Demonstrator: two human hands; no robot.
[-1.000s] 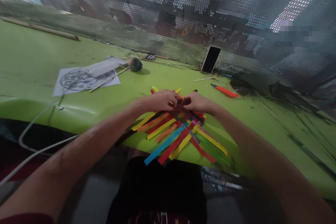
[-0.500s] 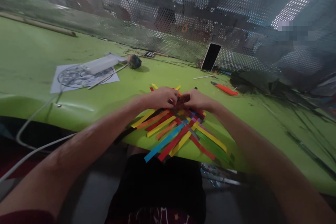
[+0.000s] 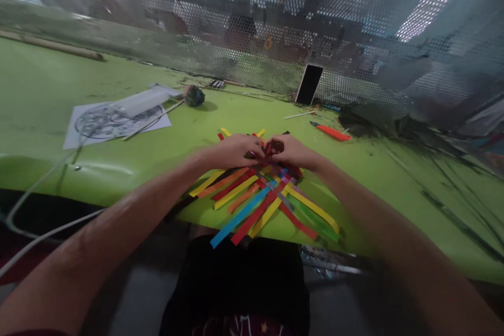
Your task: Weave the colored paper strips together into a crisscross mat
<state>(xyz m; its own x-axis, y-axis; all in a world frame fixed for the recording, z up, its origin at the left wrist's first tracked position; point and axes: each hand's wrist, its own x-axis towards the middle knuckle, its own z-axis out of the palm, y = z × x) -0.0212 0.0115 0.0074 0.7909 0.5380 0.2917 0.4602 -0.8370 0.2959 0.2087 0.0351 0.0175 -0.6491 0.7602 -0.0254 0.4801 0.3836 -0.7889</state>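
Woven strips of coloured paper (image 3: 258,207) lie at the table's near edge, in yellow, orange, red, blue, green and purple, their loose ends fanned toward me. Over the far part of the weave, my left hand (image 3: 242,150) has its fingers bent and pinched at a strip. Close beside it, my right hand (image 3: 291,152) curls thumb and fingers together on the same spot. The fingertips of both hands nearly meet. Which strip each one grips is partly hidden by the fingers.
The green table (image 3: 244,115) holds a printed sheet (image 3: 79,123) under a white power strip (image 3: 142,102), a ball (image 3: 194,95), a thin stick (image 3: 153,121) and an orange cutter (image 3: 334,133). A phone (image 3: 309,85) leans on the perforated metal screen (image 3: 189,26). Dark leaf-like material (image 3: 394,121) lies right.
The camera view has shifted slightly, so the scene sits a little further left. My fingers have moved slightly over the weave, the right ones now more curled.
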